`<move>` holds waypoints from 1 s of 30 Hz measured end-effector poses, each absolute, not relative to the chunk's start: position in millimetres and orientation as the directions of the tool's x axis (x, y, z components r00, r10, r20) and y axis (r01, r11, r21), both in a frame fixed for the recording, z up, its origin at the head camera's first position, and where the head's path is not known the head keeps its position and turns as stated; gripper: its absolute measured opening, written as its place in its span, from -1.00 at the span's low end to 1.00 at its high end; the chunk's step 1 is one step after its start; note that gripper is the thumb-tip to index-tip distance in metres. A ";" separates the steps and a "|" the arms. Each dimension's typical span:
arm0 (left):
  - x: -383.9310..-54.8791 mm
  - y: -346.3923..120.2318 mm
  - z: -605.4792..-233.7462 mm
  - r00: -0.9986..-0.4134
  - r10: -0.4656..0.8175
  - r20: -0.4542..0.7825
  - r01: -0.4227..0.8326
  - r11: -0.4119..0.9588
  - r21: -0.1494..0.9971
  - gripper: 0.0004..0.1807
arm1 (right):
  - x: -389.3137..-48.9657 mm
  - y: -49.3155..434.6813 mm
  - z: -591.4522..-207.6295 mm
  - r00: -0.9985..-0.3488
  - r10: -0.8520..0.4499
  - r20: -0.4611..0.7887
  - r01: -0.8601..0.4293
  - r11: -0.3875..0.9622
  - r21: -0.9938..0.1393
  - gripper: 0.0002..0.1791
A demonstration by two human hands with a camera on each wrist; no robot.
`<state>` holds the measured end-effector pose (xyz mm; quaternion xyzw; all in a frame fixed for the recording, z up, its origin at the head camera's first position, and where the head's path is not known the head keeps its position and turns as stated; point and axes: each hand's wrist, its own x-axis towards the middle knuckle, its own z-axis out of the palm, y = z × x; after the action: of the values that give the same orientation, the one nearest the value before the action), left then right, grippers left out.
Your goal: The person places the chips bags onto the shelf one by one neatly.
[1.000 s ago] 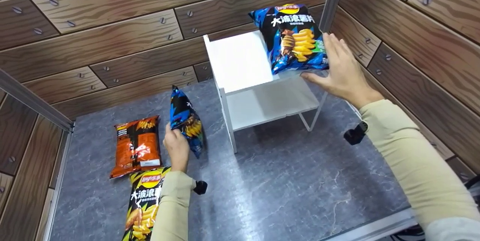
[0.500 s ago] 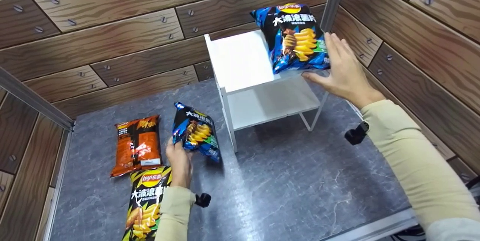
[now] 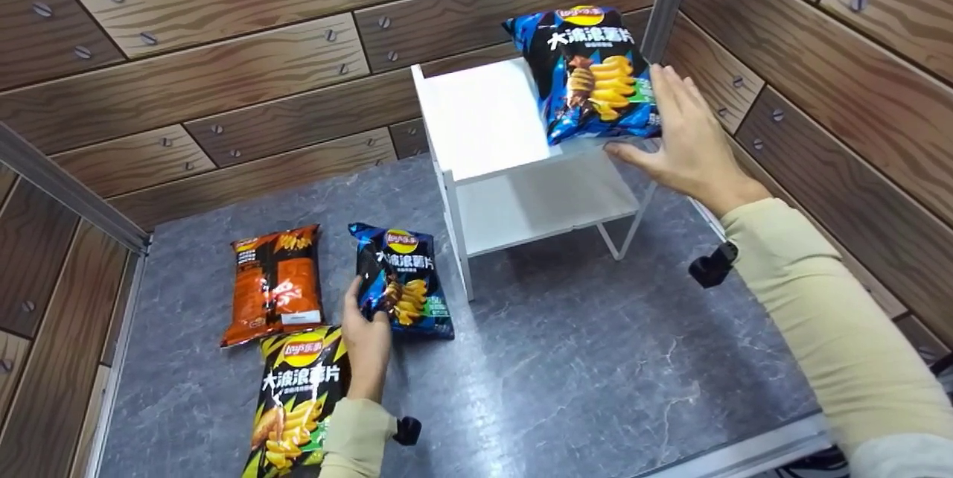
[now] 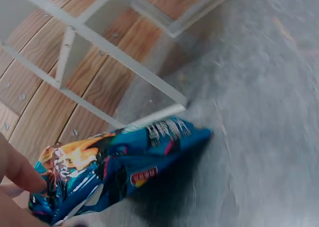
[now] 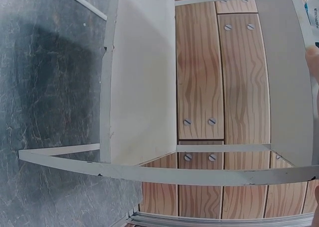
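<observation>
My left hand [image 3: 367, 348] pinches the left edge of a blue-and-black bag of potato chips [image 3: 408, 269], its printed front facing up, low over the grey floor left of the white shelf. In the left wrist view, thumb and fingers grip one end of that chip bag [image 4: 124, 162], and a shadow lies under it. A second blue-and-black chip bag [image 3: 584, 76] rests on the right part of the upper shelf board. Along its right edge lie the straight fingers of my right hand [image 3: 696, 143], with the thumb spread at the board's front edge.
The two-tier white shelf [image 3: 480, 120] stands near the wood-patterned back wall [image 3: 246, 83]; its lower board [image 3: 543, 202] is bare. An orange chip bag [image 3: 277, 284] and a yellow-and-black chip bag [image 3: 298, 396] lie on the floor at left. A metal rail [image 3: 774, 437] edges the front right.
My left hand has moved slightly right and toward me. The chip bag it holds has turned from edge-on to front-up and come down. My right hand stays at the shelf.
</observation>
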<state>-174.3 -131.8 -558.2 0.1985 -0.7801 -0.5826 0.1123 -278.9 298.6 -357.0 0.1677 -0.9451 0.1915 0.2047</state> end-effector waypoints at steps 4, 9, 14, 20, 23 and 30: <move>-167.0 -123.4 -561.7 -0.906 -0.411 0.102 -0.101 0.445 0.890 -0.25 | -280.2 299.2 -357.4 -0.857 -0.241 0.455 -0.398 0.870 -0.290 0.21; -163.1 -114.2 -570.4 -0.892 -0.294 0.344 0.077 0.651 0.755 -0.26 | -279.4 298.7 -356.9 -0.860 -0.238 0.451 -0.397 0.867 -0.300 0.21; -168.3 -110.9 -575.3 -0.817 -0.112 0.566 0.272 0.791 0.549 -0.27 | -279.7 299.2 -357.2 -0.858 -0.236 0.457 -0.395 0.871 -0.292 0.21; -181.8 -117.1 -581.3 -0.818 0.088 0.568 0.354 0.856 0.377 -0.24 | -280.1 298.9 -356.6 -0.859 -0.234 0.456 -0.392 0.873 -0.290 0.21; -187.7 -118.8 -587.5 -0.885 0.175 0.431 0.328 0.892 0.312 -0.06 | -280.2 299.7 -356.5 -0.860 -0.229 0.457 -0.388 0.874 -0.291 0.21; -193.0 -117.7 -600.0 -0.972 0.175 0.157 0.208 0.953 0.222 0.24 | -280.4 299.3 -358.5 -0.854 -0.231 0.465 -0.396 0.870 -0.294 0.20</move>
<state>-193.0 -117.7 -600.0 -0.0971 -0.9858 -0.1195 0.0677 -280.4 299.3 -358.5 0.1662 -0.9433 0.1933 0.2126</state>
